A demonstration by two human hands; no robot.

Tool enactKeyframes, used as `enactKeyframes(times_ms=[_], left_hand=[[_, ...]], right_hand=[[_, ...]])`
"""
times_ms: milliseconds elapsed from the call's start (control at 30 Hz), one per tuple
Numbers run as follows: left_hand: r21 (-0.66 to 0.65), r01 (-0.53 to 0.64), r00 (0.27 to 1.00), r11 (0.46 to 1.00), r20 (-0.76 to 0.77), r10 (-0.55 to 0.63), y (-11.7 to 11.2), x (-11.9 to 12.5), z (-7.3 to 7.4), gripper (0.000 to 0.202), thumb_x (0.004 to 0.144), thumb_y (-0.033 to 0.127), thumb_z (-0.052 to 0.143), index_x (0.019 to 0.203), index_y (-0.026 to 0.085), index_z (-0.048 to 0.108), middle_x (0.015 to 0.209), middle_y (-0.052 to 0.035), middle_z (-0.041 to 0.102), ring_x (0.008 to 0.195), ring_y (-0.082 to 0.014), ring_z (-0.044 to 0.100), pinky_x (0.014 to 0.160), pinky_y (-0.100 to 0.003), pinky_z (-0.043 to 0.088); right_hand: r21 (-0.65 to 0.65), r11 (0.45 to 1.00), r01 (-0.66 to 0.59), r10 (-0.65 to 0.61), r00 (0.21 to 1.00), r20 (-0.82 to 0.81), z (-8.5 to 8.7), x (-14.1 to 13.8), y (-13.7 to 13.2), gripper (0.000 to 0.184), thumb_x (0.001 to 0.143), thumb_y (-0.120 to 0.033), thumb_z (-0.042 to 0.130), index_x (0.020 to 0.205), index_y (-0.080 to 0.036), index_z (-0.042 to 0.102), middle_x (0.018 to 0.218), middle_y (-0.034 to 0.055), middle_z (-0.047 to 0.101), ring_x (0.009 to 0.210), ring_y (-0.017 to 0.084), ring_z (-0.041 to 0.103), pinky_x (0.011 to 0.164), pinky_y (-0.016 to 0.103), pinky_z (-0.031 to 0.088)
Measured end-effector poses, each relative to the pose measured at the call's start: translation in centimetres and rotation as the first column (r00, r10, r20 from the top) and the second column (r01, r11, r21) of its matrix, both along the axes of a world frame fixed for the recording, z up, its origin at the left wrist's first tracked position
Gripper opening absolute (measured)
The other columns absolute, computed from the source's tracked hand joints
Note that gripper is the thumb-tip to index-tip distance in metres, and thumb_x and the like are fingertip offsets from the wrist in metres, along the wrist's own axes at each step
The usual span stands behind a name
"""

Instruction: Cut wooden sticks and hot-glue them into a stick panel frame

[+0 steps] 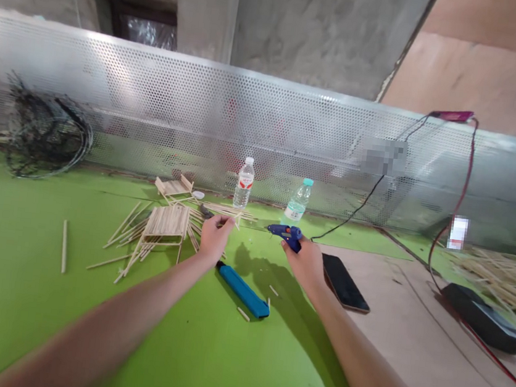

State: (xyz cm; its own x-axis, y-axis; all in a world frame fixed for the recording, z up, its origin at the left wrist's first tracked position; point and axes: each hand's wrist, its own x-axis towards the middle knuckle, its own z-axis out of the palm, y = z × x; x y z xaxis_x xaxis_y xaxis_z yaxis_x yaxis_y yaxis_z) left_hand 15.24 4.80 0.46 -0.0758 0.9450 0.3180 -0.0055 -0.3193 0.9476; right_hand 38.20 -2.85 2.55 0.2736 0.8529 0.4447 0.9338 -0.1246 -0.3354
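My left hand (216, 236) pinches a small piece made of thin wooden sticks (237, 220); how its sticks are joined is too small to tell. In my right hand (305, 260) is a blue glue gun (285, 232), its nozzle pointing left toward that piece, with a gap between them. Left of my left hand stands a little table-like structure of wooden sticks (167, 222), loose sticks scattered around it. Behind it sits a small chair-like stick model (175, 186). A blue utility knife (243, 290) lies on the green tabletop below my hands, beside short stick offcuts (243, 314).
Two plastic bottles, one white-capped (243, 185) and one green-capped (298, 203), stand at the back before a perforated metal panel (179, 104). A phone (345, 283) lies right of my right hand. Farther right are a black device (486, 316) with cables and piled sticks (504, 280). Tangled wire (45, 132) sits back left.
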Motion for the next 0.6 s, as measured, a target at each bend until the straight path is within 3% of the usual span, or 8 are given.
enactKeyframes(times_ms=[100,200,267,367,467,600], left_hand=[[0.040,-0.035,0.999,0.999,0.039,0.034,-0.2,-0.4,2.0,0.027,0.082,0.044,0.063,0.083,0.018,0.070,0.069,-0.0016,0.065,0.066,-0.0154,0.057,0.061,-0.026,0.041],[0.099,-0.031,0.997,0.995,0.068,0.024,-0.3,-1.9,5.5,0.028,0.083,0.045,0.064,0.087,0.018,0.071,0.066,-0.0003,0.061,0.060,-0.0127,0.051,0.057,-0.026,0.038],[0.140,0.024,1.000,0.990,-0.005,-0.023,-0.1,-4.2,7.9,0.029,0.083,0.046,0.067,0.092,0.019,0.073,0.067,-0.0007,0.061,0.057,-0.0109,0.047,0.054,-0.025,0.035],[0.183,-0.080,0.993,0.980,-0.075,0.095,0.6,-9.3,9.6,0.023,0.083,0.039,0.068,0.093,0.020,0.075,0.070,-0.0027,0.063,0.056,-0.0107,0.045,0.050,-0.026,0.030],[0.148,-0.214,0.963,0.966,-0.137,0.234,1.5,-14.9,8.3,0.021,0.080,0.037,0.071,0.088,0.018,0.074,0.068,-0.0022,0.062,0.056,-0.0108,0.044,0.051,-0.025,0.030],[-0.030,-0.336,0.940,0.941,-0.069,0.334,2.0,-19.9,4.1,0.019,0.083,0.034,0.067,0.086,0.016,0.071,0.064,-0.0002,0.060,0.051,-0.0093,0.041,0.050,-0.025,0.025]], right_hand=[[-0.005,1.000,-0.009,0.009,1.000,0.011,-0.2,0.1,0.1,0.035,0.089,-0.040,0.057,0.106,-0.014,0.073,0.079,0.0115,0.074,0.070,0.025,0.067,0.059,0.029,0.038],[-0.007,1.000,0.005,-0.004,1.000,0.028,-0.5,0.3,0.3,0.034,0.089,-0.040,0.057,0.101,-0.014,0.073,0.081,0.0123,0.074,0.072,0.027,0.067,0.060,0.030,0.039],[0.000,1.000,0.001,-0.001,1.000,0.024,-0.6,0.5,0.3,0.034,0.089,-0.040,0.056,0.104,-0.013,0.073,0.080,0.0123,0.074,0.072,0.027,0.068,0.060,0.030,0.039],[0.023,1.000,-0.007,0.006,1.000,0.016,-0.6,0.8,0.5,0.035,0.090,-0.039,0.054,0.106,-0.014,0.072,0.080,0.0119,0.074,0.071,0.027,0.068,0.059,0.030,0.040],[0.035,0.999,-0.008,0.007,0.999,0.031,-0.9,1.0,0.6,0.036,0.089,-0.042,0.053,0.103,-0.016,0.072,0.076,0.0113,0.073,0.068,0.027,0.066,0.058,0.031,0.041],[0.026,0.999,-0.035,0.034,0.999,0.024,-1.2,1.2,0.9,0.037,0.088,-0.046,0.051,0.096,-0.017,0.073,0.069,0.0110,0.070,0.061,0.028,0.064,0.055,0.033,0.040]])
